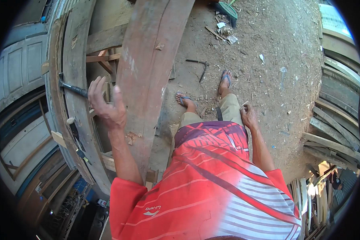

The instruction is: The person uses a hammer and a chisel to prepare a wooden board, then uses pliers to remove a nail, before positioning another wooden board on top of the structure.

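My left hand (108,104) is raised over the gap between a grey plank and a wide reddish-brown board, thumb apart and fingers stretched. Its fingertips meet or overlap the end of a dark-handled hammer (74,89) lying across the grey plank (77,56); I cannot tell if they touch. The wide board (148,60) has a long crack and a few wood chips (132,138) on it. Beside my right thigh hangs my right hand (249,117), its fingers curled together. A small pale bit shows at its fingertips, too small to name.
A chisel-like tool with a pale-topped handle (73,126) lies along the grey plank. On the dirt floor are a thin dark angled metal rod (202,66), litter (228,34) and a green fan-shaped broom or rake head (228,11). Stacked timber (336,116) lines the right side.
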The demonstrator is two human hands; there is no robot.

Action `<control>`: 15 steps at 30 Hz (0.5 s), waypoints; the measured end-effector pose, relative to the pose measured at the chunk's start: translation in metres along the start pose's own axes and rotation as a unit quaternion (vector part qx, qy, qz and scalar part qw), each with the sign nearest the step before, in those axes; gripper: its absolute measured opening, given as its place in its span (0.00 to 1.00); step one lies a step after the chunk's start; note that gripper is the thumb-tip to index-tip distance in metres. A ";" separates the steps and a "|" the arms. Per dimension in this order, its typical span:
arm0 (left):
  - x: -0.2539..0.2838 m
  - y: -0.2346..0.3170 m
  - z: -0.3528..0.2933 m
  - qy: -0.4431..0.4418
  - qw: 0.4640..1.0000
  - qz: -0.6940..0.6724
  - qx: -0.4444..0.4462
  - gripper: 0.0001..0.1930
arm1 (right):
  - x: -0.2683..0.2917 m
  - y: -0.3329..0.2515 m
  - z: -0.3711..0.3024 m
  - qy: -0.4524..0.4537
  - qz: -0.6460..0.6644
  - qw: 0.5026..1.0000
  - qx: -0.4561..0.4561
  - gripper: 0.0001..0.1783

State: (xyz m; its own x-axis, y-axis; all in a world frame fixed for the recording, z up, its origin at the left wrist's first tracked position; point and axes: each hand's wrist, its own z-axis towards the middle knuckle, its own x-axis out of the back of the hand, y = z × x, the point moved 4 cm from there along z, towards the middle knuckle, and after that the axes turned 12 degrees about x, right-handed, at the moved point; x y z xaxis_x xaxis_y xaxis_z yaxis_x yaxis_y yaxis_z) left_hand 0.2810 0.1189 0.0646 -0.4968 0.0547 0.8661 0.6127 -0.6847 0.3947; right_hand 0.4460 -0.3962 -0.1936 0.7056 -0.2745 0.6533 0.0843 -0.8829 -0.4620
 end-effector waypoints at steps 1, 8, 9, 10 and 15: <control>-0.021 0.019 0.008 -0.021 1.000 0.001 -0.010 0.25 | 0.003 0.015 0.011 0.004 0.019 1.000 -0.008 0.26; -0.135 0.089 0.068 -0.073 0.996 0.021 -0.056 0.25 | 0.043 0.075 0.053 0.022 0.131 0.986 -0.095 0.25; -0.149 0.089 0.073 -0.063 0.996 0.032 -0.058 0.24 | 0.047 0.086 0.058 0.022 0.141 0.984 -0.109 0.25; -0.164 0.091 0.079 -0.058 0.995 0.044 -0.062 0.24 | 0.045 0.097 0.063 0.020 0.154 0.980 -0.125 0.25; -0.174 0.096 0.085 -0.069 0.997 0.028 -0.007 0.21 | 0.004 0.164 0.106 -0.031 0.122 0.984 -0.128 0.25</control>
State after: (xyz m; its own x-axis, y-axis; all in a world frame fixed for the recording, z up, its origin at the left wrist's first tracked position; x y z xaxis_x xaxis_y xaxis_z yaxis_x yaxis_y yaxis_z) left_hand 0.4785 0.1050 -0.0226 -0.3731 0.1151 0.9206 0.6274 -0.6997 0.3417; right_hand 0.5368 -0.5020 -0.3304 0.7254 -0.4734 0.4996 -0.2672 -0.8626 -0.4295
